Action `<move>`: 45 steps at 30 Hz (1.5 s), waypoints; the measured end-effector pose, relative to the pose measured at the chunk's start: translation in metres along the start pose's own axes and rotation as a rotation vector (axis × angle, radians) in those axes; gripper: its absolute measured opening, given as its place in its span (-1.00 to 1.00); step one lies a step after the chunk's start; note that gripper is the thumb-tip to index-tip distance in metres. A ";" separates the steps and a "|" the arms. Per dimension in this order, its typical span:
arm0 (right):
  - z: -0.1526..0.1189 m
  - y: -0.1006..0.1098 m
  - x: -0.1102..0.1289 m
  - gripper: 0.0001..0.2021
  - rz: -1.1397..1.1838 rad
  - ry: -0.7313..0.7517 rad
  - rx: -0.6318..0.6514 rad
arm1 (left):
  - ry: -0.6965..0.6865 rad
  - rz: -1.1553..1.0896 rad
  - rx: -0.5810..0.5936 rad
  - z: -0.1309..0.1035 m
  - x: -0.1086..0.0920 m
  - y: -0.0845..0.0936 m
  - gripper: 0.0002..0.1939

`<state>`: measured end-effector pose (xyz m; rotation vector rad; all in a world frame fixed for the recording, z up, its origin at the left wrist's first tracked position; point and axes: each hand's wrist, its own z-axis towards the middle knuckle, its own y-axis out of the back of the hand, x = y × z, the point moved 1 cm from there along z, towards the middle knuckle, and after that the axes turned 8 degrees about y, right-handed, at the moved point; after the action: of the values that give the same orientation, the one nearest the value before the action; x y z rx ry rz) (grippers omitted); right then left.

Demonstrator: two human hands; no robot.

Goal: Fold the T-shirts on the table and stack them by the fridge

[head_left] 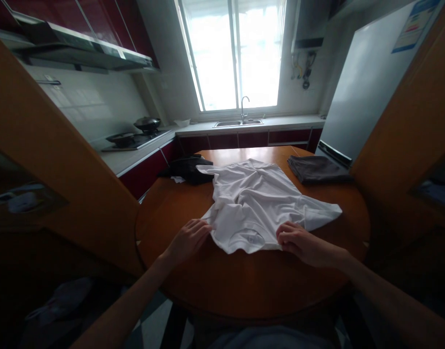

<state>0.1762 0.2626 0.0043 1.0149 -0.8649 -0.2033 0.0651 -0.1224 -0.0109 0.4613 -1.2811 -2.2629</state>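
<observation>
A white T-shirt (255,194) lies spread and wrinkled on the round wooden table (244,286), its neckline towards me. At the shirt's near left edge, my left hand (191,237) is closed on the fabric by the shoulder. On the opposite side of the neckline, my right hand (298,242) pinches the near right edge with its fingers curled. One sleeve stretches out to the right past my right hand, and part of the cloth points off at the far left.
A dark folded cloth (315,168) lies at the table's back right. Black clothing (191,169) is heaped at the back left. Beyond stand a counter with a sink (239,123), a stove with pans (147,123), and a fridge (368,87) at right.
</observation>
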 end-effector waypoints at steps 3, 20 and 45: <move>-0.018 0.014 0.006 -0.79 0.113 -0.032 0.052 | -0.048 -0.019 -0.028 -0.008 -0.014 0.011 -0.88; -0.034 0.029 0.016 -0.84 0.336 -0.175 0.269 | 0.027 -0.363 0.134 -0.023 -0.053 0.032 -0.83; 0.183 0.101 -0.239 -0.70 -0.571 -0.475 -0.112 | 0.877 0.061 0.001 0.187 0.284 -0.050 -0.48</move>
<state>-0.1361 0.3221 0.0012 1.1071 -0.9547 -0.9983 -0.2762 -0.1320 0.0259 1.2175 -0.8051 -1.6628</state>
